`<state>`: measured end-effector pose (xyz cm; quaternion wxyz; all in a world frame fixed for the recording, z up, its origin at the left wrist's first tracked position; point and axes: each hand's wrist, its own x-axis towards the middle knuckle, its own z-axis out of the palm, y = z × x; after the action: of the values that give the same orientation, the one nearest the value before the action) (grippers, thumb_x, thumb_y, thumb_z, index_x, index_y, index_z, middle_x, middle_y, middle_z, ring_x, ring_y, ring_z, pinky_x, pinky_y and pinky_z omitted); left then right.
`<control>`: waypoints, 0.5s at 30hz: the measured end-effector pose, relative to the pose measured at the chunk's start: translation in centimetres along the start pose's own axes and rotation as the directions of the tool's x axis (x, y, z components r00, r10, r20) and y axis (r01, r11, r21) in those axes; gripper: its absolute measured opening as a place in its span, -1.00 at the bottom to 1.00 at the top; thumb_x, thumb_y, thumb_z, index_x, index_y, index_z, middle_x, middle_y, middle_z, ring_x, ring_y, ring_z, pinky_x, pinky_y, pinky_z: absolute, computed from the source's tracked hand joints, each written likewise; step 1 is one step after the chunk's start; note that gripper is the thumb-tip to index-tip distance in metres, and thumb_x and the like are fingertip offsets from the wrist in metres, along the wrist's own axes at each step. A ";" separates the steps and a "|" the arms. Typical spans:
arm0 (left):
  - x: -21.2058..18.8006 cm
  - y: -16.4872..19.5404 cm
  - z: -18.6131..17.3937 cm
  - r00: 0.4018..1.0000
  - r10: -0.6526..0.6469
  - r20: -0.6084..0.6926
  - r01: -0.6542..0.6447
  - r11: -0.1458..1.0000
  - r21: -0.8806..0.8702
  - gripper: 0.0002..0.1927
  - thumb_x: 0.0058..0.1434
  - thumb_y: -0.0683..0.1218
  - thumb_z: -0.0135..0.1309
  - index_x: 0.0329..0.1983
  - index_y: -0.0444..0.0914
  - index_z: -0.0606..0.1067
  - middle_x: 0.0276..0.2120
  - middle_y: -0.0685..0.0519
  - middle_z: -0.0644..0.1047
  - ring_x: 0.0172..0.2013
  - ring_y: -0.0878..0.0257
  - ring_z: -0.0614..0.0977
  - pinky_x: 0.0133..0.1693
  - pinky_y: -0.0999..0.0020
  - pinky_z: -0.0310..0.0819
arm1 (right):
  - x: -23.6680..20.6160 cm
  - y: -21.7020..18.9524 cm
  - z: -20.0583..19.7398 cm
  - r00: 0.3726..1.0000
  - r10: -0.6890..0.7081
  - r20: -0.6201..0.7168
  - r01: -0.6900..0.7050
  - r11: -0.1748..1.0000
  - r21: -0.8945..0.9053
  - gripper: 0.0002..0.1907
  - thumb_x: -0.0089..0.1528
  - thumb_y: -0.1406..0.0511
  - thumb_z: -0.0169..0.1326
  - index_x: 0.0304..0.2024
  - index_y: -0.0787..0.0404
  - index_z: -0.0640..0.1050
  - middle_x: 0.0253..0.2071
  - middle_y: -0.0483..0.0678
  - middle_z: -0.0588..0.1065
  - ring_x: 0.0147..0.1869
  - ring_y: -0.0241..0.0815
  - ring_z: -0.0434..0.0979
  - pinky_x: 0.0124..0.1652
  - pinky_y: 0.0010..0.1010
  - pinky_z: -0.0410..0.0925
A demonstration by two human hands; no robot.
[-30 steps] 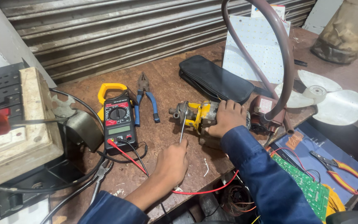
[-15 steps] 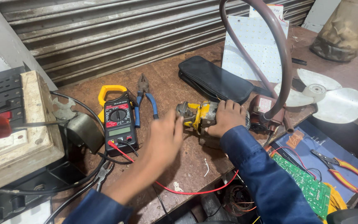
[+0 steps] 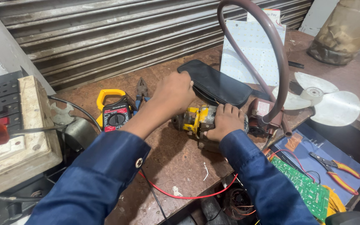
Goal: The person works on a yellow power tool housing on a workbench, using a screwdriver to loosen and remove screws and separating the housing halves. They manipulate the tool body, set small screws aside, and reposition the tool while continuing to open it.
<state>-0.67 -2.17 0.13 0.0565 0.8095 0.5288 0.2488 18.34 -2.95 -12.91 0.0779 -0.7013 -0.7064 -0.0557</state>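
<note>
A small motor with a yellow body (image 3: 199, 117) lies on the brown workbench (image 3: 176, 162). My right hand (image 3: 226, 121) grips it from the right side. My left hand (image 3: 173, 93) reaches over the motor's left end, its fingers curled near the edge of a black pouch (image 3: 215, 83); I cannot tell what those fingers hold. A yellow and black clamp meter (image 3: 114, 113) sits to the left, with blue-handled pliers (image 3: 141, 92) beside it. A red wire (image 3: 188, 196) trails across the bench front.
A brown hose (image 3: 278, 58) arcs over a reddish fitting (image 3: 263, 112) right of the motor. A white fan blade (image 3: 321, 100) and a white LED panel (image 3: 251, 50) lie beyond. A green circuit board (image 3: 305, 187) and red-handled cutters (image 3: 334, 166) lie lower right. A switch box (image 3: 17, 137) stands left.
My left hand has moved up and right from the bench front to the motor's far side near the pouch. My right hand has stayed on the motor.
</note>
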 end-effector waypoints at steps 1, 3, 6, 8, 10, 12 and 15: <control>0.5 0.0 0.2 1.000 0.015 0.011 -0.015 1.000 0.014 -0.74 0.32 -0.08 -0.02 -0.19 -0.42 0.51 -0.31 -0.33 0.60 -0.22 -0.23 0.67 -0.13 -0.06 0.55 | -0.1 0.0 0.0 1.000 0.000 0.003 0.000 1.000 0.000 0.16 -0.15 -0.11 0.36 0.30 0.43 0.28 0.20 0.22 0.33 0.36 0.25 0.22 0.34 0.09 0.05; 1.6 0.3 0.5 0.999 0.020 0.032 -0.021 0.999 0.037 -0.76 0.25 -0.11 0.02 -0.17 -0.40 0.53 -0.26 -0.33 0.60 -0.16 -0.24 0.66 -0.08 -0.06 0.54 | -0.2 -0.1 0.0 1.000 0.004 0.007 -0.004 1.000 0.001 0.13 -0.14 -0.10 0.35 0.30 0.41 0.29 0.20 0.22 0.33 0.36 0.25 0.22 0.35 0.09 0.04; 2.6 0.4 0.8 0.998 -0.012 0.069 0.007 0.997 0.074 -0.74 0.14 -0.13 0.06 -0.18 -0.40 0.55 -0.20 -0.33 0.60 -0.10 -0.22 0.65 -0.04 -0.02 0.54 | -0.3 -0.2 0.0 1.000 0.010 -0.006 -0.010 1.000 0.014 0.14 -0.16 -0.09 0.37 0.28 0.41 0.28 0.20 0.22 0.32 0.37 0.25 0.21 0.35 0.12 0.02; 3.2 0.3 0.8 0.995 -0.026 0.097 0.015 0.994 0.107 -0.72 0.13 -0.10 0.08 -0.20 -0.40 0.58 -0.17 -0.33 0.59 -0.08 -0.21 0.64 -0.03 -0.01 0.54 | -0.4 -0.2 -0.1 1.000 0.006 -0.009 -0.006 1.000 0.017 0.14 -0.16 -0.08 0.37 0.28 0.41 0.28 0.20 0.23 0.32 0.37 0.25 0.21 0.34 0.11 0.03; 3.8 0.2 0.8 0.991 -0.029 0.130 0.014 0.993 0.118 -0.73 0.14 -0.11 0.05 -0.21 -0.38 0.61 -0.17 -0.31 0.60 -0.08 -0.21 0.65 -0.01 -0.01 0.52 | -0.4 -0.2 -0.1 1.000 0.003 -0.010 -0.003 1.000 0.018 0.14 -0.16 -0.08 0.37 0.28 0.42 0.28 0.20 0.24 0.32 0.37 0.26 0.21 0.34 0.10 0.04; 4.4 0.1 1.1 0.986 -0.042 0.162 0.021 0.991 0.133 -0.73 0.14 -0.11 0.02 -0.23 -0.37 0.63 -0.17 -0.30 0.61 -0.09 -0.19 0.66 0.00 -0.01 0.52 | -0.5 -0.3 -0.1 1.000 0.001 -0.015 -0.001 1.000 0.018 0.14 -0.16 -0.09 0.37 0.28 0.42 0.28 0.20 0.24 0.32 0.37 0.26 0.21 0.33 0.10 0.04; 5.5 -0.2 1.5 0.981 -0.055 0.185 0.027 0.988 0.149 -0.72 0.14 -0.11 -0.01 -0.25 -0.37 0.63 -0.20 -0.29 0.62 -0.11 -0.18 0.67 -0.02 -0.01 0.54 | -0.6 -0.3 -0.2 1.000 -0.003 -0.020 0.003 1.000 0.015 0.15 -0.17 -0.09 0.38 0.27 0.43 0.28 0.19 0.24 0.32 0.35 0.27 0.21 0.32 0.12 0.04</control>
<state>1.63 3.05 0.68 0.0518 0.8202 0.5546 0.1306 18.01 -3.62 -12.84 0.0902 -0.6991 -0.7070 -0.0575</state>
